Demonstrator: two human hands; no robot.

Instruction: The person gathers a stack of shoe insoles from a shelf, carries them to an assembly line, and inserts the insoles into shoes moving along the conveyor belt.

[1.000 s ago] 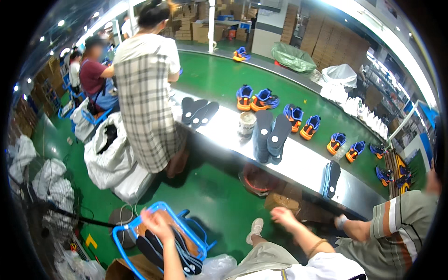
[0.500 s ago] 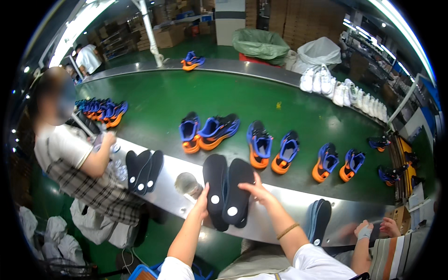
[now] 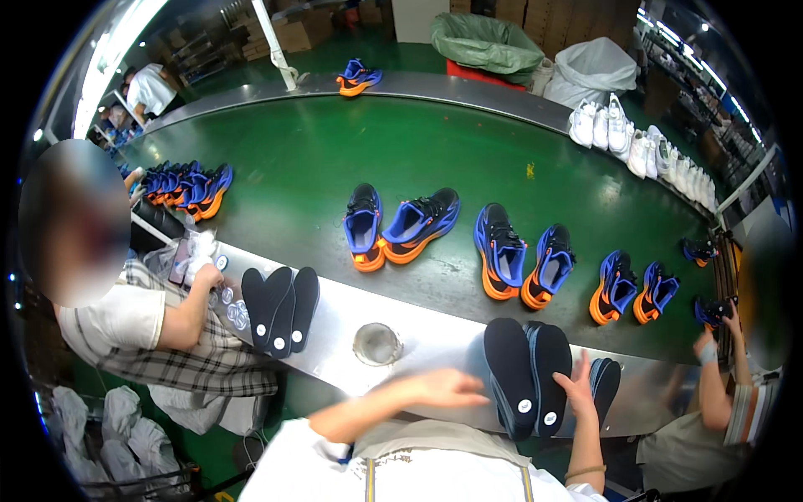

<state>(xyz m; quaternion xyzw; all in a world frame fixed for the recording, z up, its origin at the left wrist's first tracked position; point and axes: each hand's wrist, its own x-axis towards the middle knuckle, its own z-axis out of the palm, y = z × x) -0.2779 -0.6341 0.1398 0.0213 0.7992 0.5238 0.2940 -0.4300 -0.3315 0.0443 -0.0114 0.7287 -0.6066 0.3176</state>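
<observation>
Two stacks of black insoles [image 3: 508, 368] with round white stickers lie side by side on the metal ledge in front of me. My right hand [image 3: 579, 389] is at the right edge of the right-hand insole stack [image 3: 550, 368], thumb touching it and fingers apart. My left hand [image 3: 450, 387] hovers just left of the stacks, slightly blurred, fingers stretched out and nothing in it. Another insole stack [image 3: 605, 383] lies just past my right hand. On the green conveyor belt beyond stand blue, black and orange sneakers [image 3: 500, 258] in pairs.
A round clear container [image 3: 377, 344] stands on the metal ledge [image 3: 335, 368], with three insoles [image 3: 278, 314] to its left. A co-worker [image 3: 125, 318] sits at left near clear round discs; another person's arms [image 3: 718, 368] are at right. White shoes [image 3: 617, 125] line the far ledge.
The two insole stacks went from both my hands to the ledge, further right. My left hand has let go and moved away from them. The view has shifted too.
</observation>
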